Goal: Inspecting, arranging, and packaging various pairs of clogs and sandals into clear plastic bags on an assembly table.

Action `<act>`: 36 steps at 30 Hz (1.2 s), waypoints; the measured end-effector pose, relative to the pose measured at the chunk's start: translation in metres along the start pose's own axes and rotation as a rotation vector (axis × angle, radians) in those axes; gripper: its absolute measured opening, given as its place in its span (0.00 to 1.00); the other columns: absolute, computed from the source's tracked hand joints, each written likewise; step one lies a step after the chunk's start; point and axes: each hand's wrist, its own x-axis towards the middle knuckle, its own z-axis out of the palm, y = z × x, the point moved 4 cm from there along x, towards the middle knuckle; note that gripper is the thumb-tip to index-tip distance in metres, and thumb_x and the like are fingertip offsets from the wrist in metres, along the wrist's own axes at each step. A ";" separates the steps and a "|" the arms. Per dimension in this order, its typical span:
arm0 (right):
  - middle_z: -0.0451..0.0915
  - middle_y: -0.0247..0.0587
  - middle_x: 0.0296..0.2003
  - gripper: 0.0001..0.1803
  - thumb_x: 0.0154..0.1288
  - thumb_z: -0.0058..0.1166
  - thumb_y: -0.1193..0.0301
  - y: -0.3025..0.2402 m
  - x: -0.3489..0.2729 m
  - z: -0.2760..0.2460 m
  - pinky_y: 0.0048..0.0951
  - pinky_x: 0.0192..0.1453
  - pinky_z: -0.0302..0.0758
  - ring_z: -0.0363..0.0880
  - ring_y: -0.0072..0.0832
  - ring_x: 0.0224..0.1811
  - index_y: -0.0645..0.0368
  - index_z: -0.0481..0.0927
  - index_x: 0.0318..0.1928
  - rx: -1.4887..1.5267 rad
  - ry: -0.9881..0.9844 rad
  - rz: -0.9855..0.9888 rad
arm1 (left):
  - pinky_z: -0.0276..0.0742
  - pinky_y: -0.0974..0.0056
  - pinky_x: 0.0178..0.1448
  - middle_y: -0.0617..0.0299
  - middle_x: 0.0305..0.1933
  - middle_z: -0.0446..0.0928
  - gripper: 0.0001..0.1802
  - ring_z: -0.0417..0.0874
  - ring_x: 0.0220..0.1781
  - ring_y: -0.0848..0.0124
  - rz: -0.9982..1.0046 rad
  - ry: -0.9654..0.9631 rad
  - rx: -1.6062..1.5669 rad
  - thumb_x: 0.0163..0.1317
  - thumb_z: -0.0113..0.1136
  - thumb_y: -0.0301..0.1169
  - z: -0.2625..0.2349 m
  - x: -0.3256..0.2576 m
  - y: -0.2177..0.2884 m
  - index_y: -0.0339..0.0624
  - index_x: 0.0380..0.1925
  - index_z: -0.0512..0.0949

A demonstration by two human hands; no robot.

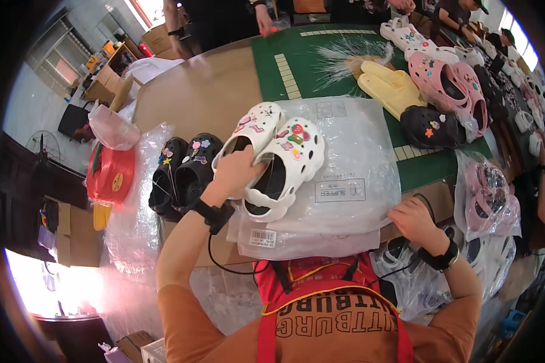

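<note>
The left hand (pixel 236 172) grips a pair of white clogs (pixel 275 160) over a stack of clear bags (pixel 345 181); the right hand (pixel 413 221) pinches the bags' edge. One-handed, a clog could slip sideways.

I see a pair of black clogs (pixel 181 172) with charms just left of my left-hand fingers, and a red bag (pixel 110 174) farther left. Up and right of my right-hand fingers lie yellow slippers (pixel 389 88), pink clogs (pixel 451 88) and a black clog (pixel 431 127) on a green mat (pixel 339 42).
</note>
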 end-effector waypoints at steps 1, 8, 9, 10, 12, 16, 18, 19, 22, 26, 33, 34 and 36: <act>0.76 0.32 0.28 0.07 0.49 0.52 0.73 0.001 0.002 0.000 0.33 0.46 0.66 0.74 0.30 0.34 0.53 0.78 0.31 -0.001 0.000 -0.006 | 0.72 0.52 0.37 0.43 0.27 0.76 0.28 0.78 0.33 0.49 -0.014 -0.029 -0.025 0.50 0.55 0.52 0.000 -0.001 0.003 0.33 0.33 0.68; 0.75 0.37 0.28 0.08 0.52 0.53 0.72 0.009 0.019 -0.021 0.33 0.35 0.71 0.74 0.36 0.33 0.58 0.77 0.34 0.167 0.076 0.169 | 0.72 0.51 0.36 0.42 0.27 0.76 0.22 0.78 0.31 0.49 0.078 0.030 0.004 0.55 0.51 0.46 0.002 0.002 0.002 0.33 0.32 0.69; 0.74 0.38 0.28 0.08 0.51 0.53 0.73 0.008 0.021 -0.026 0.33 0.34 0.71 0.73 0.37 0.33 0.58 0.77 0.35 0.179 0.109 0.155 | 0.71 0.51 0.37 0.43 0.28 0.76 0.21 0.77 0.32 0.48 0.039 0.057 -0.016 0.54 0.53 0.45 0.001 0.002 -0.004 0.35 0.33 0.69; 0.74 0.39 0.30 0.11 0.50 0.54 0.73 0.007 0.022 -0.030 0.34 0.36 0.71 0.73 0.37 0.35 0.58 0.77 0.38 0.210 0.074 0.183 | 0.71 0.51 0.38 0.43 0.29 0.76 0.22 0.77 0.33 0.47 0.010 0.070 -0.061 0.54 0.53 0.45 -0.002 0.002 -0.008 0.35 0.33 0.70; 0.74 0.38 0.30 0.13 0.50 0.55 0.72 0.004 0.024 -0.040 0.34 0.36 0.71 0.72 0.37 0.36 0.58 0.76 0.39 0.227 0.088 0.238 | 0.70 0.51 0.38 0.44 0.29 0.76 0.23 0.76 0.35 0.46 -0.014 0.156 -0.193 0.51 0.55 0.46 -0.014 0.001 -0.010 0.36 0.35 0.71; 0.74 0.36 0.33 0.19 0.45 0.56 0.74 0.003 0.028 -0.061 0.34 0.41 0.69 0.70 0.37 0.40 0.57 0.76 0.42 0.148 0.165 0.263 | 0.72 0.63 0.44 0.50 0.40 0.77 0.18 0.78 0.41 0.61 0.141 0.219 -0.743 0.54 0.54 0.30 -0.052 -0.010 -0.020 0.34 0.44 0.71; 0.75 0.35 0.37 0.20 0.42 0.54 0.76 0.001 0.030 -0.069 0.34 0.44 0.68 0.68 0.36 0.40 0.57 0.77 0.42 0.045 0.258 0.232 | 0.71 0.67 0.48 0.53 0.45 0.76 0.18 0.77 0.43 0.68 0.121 0.107 -1.132 0.54 0.52 0.25 -0.083 -0.030 0.002 0.33 0.47 0.70; 0.75 0.35 0.37 0.20 0.42 0.54 0.76 0.000 0.032 -0.071 0.34 0.44 0.68 0.68 0.36 0.40 0.57 0.77 0.42 0.046 0.260 0.240 | 0.71 0.68 0.50 0.53 0.46 0.75 0.18 0.77 0.43 0.71 0.105 0.066 -1.324 0.54 0.51 0.24 -0.091 -0.041 0.010 0.34 0.47 0.71; 0.75 0.36 0.39 0.21 0.42 0.53 0.78 -0.006 0.041 -0.079 0.32 0.44 0.68 0.69 0.36 0.40 0.58 0.76 0.43 0.069 0.334 0.197 | 0.70 0.68 0.51 0.56 0.49 0.74 0.20 0.75 0.44 0.74 0.046 -0.224 -1.502 0.54 0.51 0.22 -0.089 -0.057 -0.013 0.35 0.49 0.70; 0.75 0.36 0.40 0.23 0.41 0.52 0.78 -0.015 0.059 -0.082 0.32 0.44 0.69 0.68 0.36 0.39 0.57 0.75 0.45 0.101 0.370 0.170 | 0.69 0.69 0.51 0.57 0.48 0.74 0.20 0.74 0.45 0.75 0.146 -0.359 -1.438 0.54 0.51 0.23 -0.074 -0.092 0.006 0.34 0.49 0.70; 0.73 0.40 0.45 0.27 0.47 0.53 0.70 -0.013 0.077 -0.095 0.29 0.45 0.64 0.66 0.37 0.39 0.58 0.70 0.53 0.194 0.395 -0.029 | 0.67 0.69 0.52 0.59 0.46 0.75 0.20 0.73 0.46 0.76 0.312 -0.554 -1.331 0.54 0.51 0.23 -0.040 -0.117 0.089 0.33 0.49 0.69; 0.72 0.41 0.46 0.28 0.48 0.54 0.70 -0.013 0.075 -0.093 0.30 0.46 0.64 0.66 0.37 0.39 0.58 0.69 0.53 0.193 0.392 -0.019 | 0.67 0.69 0.53 0.59 0.46 0.75 0.20 0.72 0.46 0.76 0.334 -0.579 -1.314 0.54 0.50 0.23 -0.052 -0.101 0.081 0.33 0.49 0.69; 0.72 0.42 0.47 0.28 0.48 0.54 0.69 -0.016 0.069 -0.089 0.30 0.47 0.64 0.66 0.38 0.40 0.58 0.69 0.54 0.187 0.390 -0.012 | 0.67 0.70 0.53 0.59 0.45 0.75 0.20 0.72 0.46 0.76 0.381 -0.631 -1.278 0.54 0.50 0.23 -0.049 -0.114 0.083 0.32 0.49 0.68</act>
